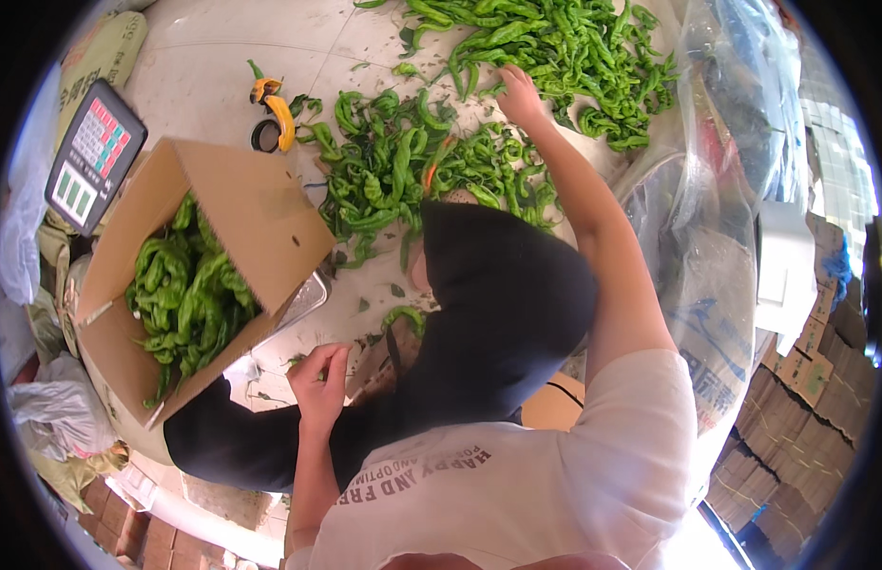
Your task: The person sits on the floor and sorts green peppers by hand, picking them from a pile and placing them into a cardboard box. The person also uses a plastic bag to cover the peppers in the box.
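Observation:
My right hand [521,98] reaches forward to the near edge of a large heap of long green peppers [555,43] on the tiled floor; its fingertips are partly hidden, so a grip is unclear. Closer to me lies a second, looser pile of curled green peppers [391,164], with a reddish-orange pepper [432,174] among them. My left hand [320,381] hovers above my leg with its fingers curled in. A bit of green shows beside it, and I cannot tell whether the hand holds it. To its left, an open cardboard box [248,206] contains green peppers [191,292].
The box rests on a scale's metal platform [309,296], with the scale's keypad display [95,157] behind it. A yellow tape dispenser [280,122] lies on the floor. Clear plastic sheeting [705,235] lines the right side. Stacked flattened cardboard [790,456] stands further right. Sacks [102,64] lie at left.

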Available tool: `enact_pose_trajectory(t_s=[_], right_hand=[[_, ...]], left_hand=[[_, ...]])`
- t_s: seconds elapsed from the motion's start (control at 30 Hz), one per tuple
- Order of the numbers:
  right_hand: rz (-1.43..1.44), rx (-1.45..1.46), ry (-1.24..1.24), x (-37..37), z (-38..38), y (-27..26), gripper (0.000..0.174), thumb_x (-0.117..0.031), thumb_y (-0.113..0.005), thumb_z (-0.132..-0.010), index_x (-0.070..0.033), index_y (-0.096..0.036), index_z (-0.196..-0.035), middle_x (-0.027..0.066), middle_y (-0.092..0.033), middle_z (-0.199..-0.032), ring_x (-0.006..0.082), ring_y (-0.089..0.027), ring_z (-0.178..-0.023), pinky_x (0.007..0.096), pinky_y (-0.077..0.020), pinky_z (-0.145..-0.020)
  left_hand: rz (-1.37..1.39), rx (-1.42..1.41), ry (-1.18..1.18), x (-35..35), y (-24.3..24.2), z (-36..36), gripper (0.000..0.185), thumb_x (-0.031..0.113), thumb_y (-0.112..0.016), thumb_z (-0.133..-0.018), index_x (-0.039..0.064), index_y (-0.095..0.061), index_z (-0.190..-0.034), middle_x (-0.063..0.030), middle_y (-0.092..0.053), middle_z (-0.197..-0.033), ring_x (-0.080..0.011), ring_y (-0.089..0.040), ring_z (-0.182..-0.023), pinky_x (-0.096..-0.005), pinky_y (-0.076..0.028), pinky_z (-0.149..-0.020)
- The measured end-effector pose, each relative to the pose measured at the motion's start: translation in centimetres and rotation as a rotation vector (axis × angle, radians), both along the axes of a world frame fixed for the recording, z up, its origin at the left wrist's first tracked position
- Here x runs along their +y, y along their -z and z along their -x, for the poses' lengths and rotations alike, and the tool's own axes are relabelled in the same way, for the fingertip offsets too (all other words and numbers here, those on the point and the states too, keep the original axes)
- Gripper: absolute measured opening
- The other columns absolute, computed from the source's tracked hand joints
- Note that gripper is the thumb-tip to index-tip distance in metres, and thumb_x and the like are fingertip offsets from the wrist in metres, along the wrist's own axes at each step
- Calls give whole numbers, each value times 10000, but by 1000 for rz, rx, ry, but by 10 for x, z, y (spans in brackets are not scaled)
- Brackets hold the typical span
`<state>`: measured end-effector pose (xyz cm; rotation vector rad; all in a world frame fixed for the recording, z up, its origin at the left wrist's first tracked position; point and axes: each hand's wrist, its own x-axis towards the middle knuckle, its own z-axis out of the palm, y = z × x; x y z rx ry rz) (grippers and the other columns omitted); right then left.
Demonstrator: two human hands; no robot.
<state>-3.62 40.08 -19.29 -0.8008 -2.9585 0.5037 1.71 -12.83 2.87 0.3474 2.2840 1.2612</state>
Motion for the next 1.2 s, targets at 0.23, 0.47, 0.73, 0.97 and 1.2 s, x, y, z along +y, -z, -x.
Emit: enact_pose_trajectory(t_s=[0.23,0.47,0.73,0.97,1.2], right_hand=[[-618,-239,-167,26,76,36,613,-65,-607,-828,-102,-373,-1394,64,-318,-1492,279,-240,-1396,464,-230,-1113],[-767,-255,-335,28,54,18,388,-72,-643,-773,-113,-538,-1144,74,-478,-1244,258,-333,-1293,532,-207,-1080],[-330,416,38,65,-9,-139,280,-129,-695,-783,-195,-603,-1039,29,-528,-1208,292,-577,-1024,407,-519,-753],[776,1107,71,7,-13,-324,253,4,-580,-881,-6,-539,-1131,105,-574,-1086,202,-625,-918,322,-592,-775],[1388,1102,-373,-188,28,-409,278,-1,-572,-891,-8,-560,-1169,130,-517,-1292,271,-568,-1099,460,-532,-912]], left_hand=[[132,-164,-31,27,15,8,82,28,-635,-864,4,-693,-917,-33,-647,-708,-61,-547,-605,-204,-438,-579],[159,-219,-78,38,23,12,93,40,-621,-880,11,-689,-936,-10,-610,-671,-48,-529,-600,-199,-414,-565],[-9,-177,-71,36,7,11,98,35,-597,-893,7,-682,-933,-3,-580,-635,-52,-520,-566,-202,-403,-542],[-272,-109,-18,28,-31,7,127,49,-600,-893,-10,-674,-977,-19,-620,-719,-77,-571,-637,-219,-458,-607],[-742,263,-110,45,-94,63,667,17,-671,-809,57,-375,-1406,-105,-344,-1432,-185,-420,-1241,-295,-485,-879]])
